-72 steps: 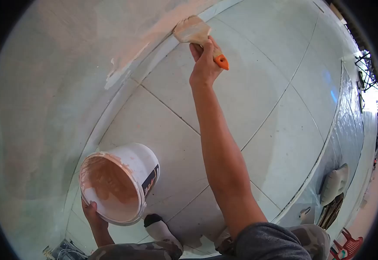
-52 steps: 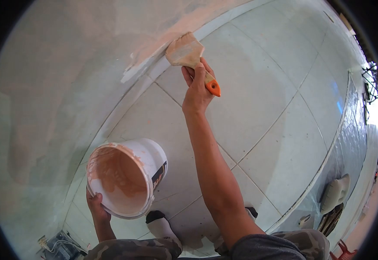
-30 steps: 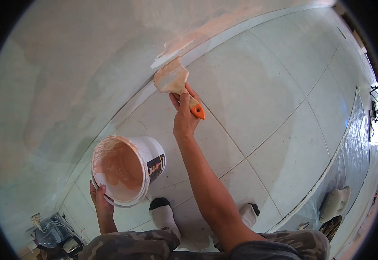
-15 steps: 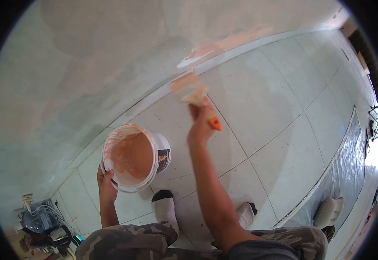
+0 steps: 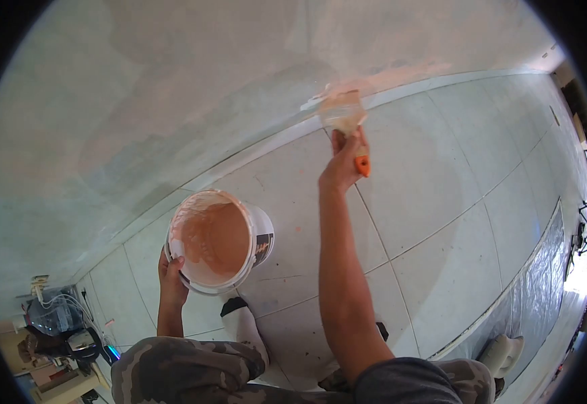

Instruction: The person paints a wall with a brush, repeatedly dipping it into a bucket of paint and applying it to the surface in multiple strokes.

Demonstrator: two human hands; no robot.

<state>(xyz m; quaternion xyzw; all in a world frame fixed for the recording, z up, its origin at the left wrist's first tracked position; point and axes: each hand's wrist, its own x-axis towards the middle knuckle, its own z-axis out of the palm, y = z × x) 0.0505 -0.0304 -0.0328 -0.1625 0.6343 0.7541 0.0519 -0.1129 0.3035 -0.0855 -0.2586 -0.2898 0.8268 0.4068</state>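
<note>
My left hand [image 5: 171, 276] grips the rim of a white paint bucket [image 5: 261, 229], which tilts so its mouth faces me. Peach-coloured paint [image 5: 217, 239] fills its bottom and coats the inner wall. In my right hand [image 5: 342, 160] is a wide paintbrush [image 5: 344, 112] with an orange handle end. Its bristles, smeared with peach paint, overlap the foot of the wall [image 5: 253, 74] just above the white baseboard [image 5: 259, 145]. A fresh white and peach streak [image 5: 317, 97] shows beside the bristles.
Pale floor tiles [image 5: 435, 202] run along the wall. Clear plastic sheeting [image 5: 529, 289] lies at the right, with a beige object [image 5: 502, 355] on it. Cables and dark items [image 5: 64, 323] are gathered at the lower left. My sock-covered foot [image 5: 243, 323] is below the bucket.
My right hand has carried the paintbrush up and to the right, from over the floor tiles onto the wall's foot. My left hand still holds the bucket, and the view has shifted slightly.
</note>
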